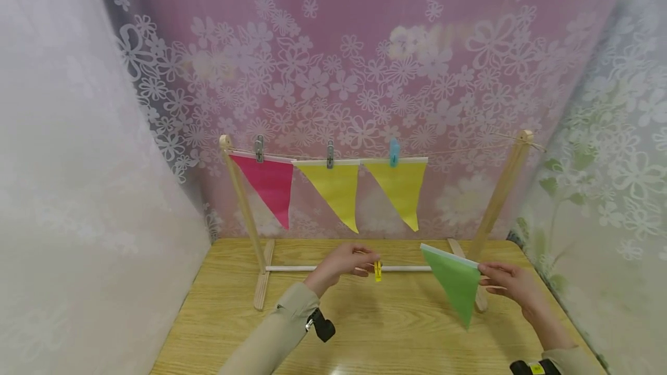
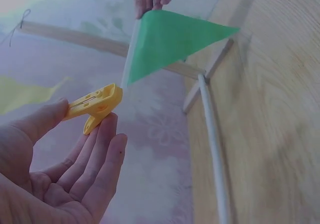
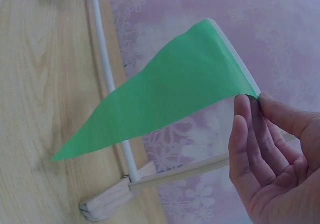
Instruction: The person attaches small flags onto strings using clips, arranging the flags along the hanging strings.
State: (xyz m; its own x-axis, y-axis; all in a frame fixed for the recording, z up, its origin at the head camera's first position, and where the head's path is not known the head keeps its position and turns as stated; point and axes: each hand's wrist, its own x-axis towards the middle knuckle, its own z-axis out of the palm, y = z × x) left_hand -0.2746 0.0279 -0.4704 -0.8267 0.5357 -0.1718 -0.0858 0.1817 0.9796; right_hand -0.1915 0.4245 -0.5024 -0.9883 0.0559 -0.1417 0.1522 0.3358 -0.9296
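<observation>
Between thumb and fingertips my left hand (image 1: 346, 265) pinches a yellow clothespin (image 2: 96, 106), held over the table in front of the wooden stand. My right hand (image 1: 513, 285) pinches the upper right corner of a green triangular flag (image 3: 165, 89), whose white top edge slopes and whose tip hangs down. On the string (image 1: 464, 149) above, a pink flag (image 1: 271, 187) and two yellow flags (image 1: 333, 190) hang in a row. Grey clothespins (image 1: 330, 154) grip the pink flag and the middle yellow one; a light blue clothespin (image 1: 394, 153) grips the right yellow flag.
The stand has a left post (image 1: 242, 201), a right post (image 1: 500, 195) and a white crossbar (image 1: 297, 268) low between them. Bare string runs from the right yellow flag to the right post. Flowered curtains (image 1: 365, 74) enclose the wooden table (image 1: 396, 334) at back and sides.
</observation>
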